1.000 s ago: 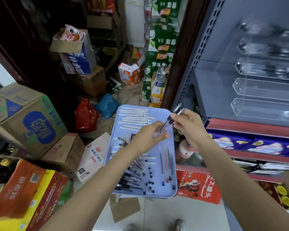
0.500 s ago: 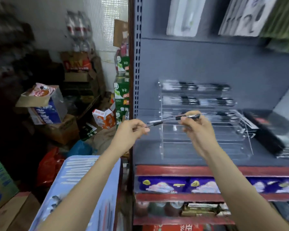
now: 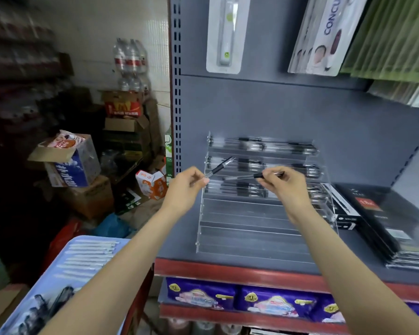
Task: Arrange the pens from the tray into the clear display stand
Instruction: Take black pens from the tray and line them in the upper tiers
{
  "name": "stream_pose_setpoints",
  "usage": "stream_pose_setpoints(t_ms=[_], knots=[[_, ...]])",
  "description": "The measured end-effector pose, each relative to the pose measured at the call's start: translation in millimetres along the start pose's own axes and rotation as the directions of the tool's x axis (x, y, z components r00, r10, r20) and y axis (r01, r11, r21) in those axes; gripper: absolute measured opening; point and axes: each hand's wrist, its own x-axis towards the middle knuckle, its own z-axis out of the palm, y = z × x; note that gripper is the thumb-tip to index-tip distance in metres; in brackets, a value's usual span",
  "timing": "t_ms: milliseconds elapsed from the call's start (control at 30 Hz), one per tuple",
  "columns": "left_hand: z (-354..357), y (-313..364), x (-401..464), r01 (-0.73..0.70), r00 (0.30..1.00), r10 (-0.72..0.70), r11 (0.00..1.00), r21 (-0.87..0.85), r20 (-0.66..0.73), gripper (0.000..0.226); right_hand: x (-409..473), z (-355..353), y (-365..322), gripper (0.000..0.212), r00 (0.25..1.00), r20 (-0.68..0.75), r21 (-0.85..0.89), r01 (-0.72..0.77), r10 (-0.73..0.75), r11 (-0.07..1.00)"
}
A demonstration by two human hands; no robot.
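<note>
My left hand (image 3: 183, 189) pinches one black-grip clear pen (image 3: 218, 167), tilted; my right hand (image 3: 287, 183) pinches another (image 3: 248, 176), level before the tiered clear acrylic display stand (image 3: 264, 223) on the grey shelf. I'd level each pen with a partly filled tier, then lay it flat. More pens wait on the pale-blue plastic tray (image 3: 58, 281) below.

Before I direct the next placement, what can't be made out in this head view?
- Pen count in the stand's upper tiers: blurred, glare on clear plastic.
- Right hand's pen: rear end hidden by fingers.
- Tray: cut off by bottom edge, crossed by left arm.
</note>
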Motion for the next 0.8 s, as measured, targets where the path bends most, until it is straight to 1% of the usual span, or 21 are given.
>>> stream_pose_setpoints(t_ms=[67, 167, 300, 367, 433, 500, 567, 600, 667, 800], knots=[[0, -1, 2, 0.019, 1.000, -0.019, 1.000, -0.020, -0.009, 0.017, 7, 0, 1, 0.013, 0.999, 0.044, -0.056, -0.007, 0.009, 0.998], [-1, 0, 3, 0.036, 0.999, -0.036, 0.999, -0.022, 0.004, 0.016, 16, 2, 4, 0.011, 0.993, 0.114, -0.224, -0.006, 0.032, 0.975], [-3, 1, 3, 0.046, 0.999, -0.045, 0.999, -0.015, 0.007, 0.018, 22, 5, 9, 0.012, 0.986, 0.167, -0.373, 0.056, 0.007, 0.926], [-5, 2, 3, 0.043, 0.999, -0.043, 0.999, -0.014, 0.011, 0.020, 23, 4, 9, 0.012, 0.985, 0.171, -0.384, 0.060, 0.007, 0.921], [-5, 4, 2, 0.043, 0.999, -0.043, 0.999, 0.004, 0.022, 0.021, 24, 1, 9, 0.013, 0.987, 0.161, -0.307, 0.034, 0.017, 0.951], [-5, 5, 3, 0.038, 0.999, -0.038, 0.999, 0.015, 0.015, 0.023, 26, -1, 10, 0.013, 0.988, 0.156, -0.303, 0.040, 0.008, 0.952], [-5, 4, 4, 0.045, 0.999, -0.045, 0.999, 0.019, 0.010, 0.023, 27, -1, 12, 0.009, 0.986, 0.167, -0.419, 0.082, -0.012, 0.904], [-5, 4, 4, 0.051, 0.999, -0.052, 0.998, 0.024, 0.010, 0.022, 28, 0, 13, 0.006, 0.984, 0.178, -0.499, 0.114, -0.026, 0.859], [-5, 5, 3, 0.057, 0.998, -0.057, 0.998, 0.025, 0.008, 0.022, 30, 4, 14, 0.008, 0.975, 0.215, -0.622, 0.174, -0.047, 0.763], [-6, 5, 3, 0.049, 0.999, -0.049, 0.998, 0.044, 0.001, 0.021, 35, 11, 16, 0.009, 0.964, 0.264, -0.734, 0.225, -0.037, 0.641]])
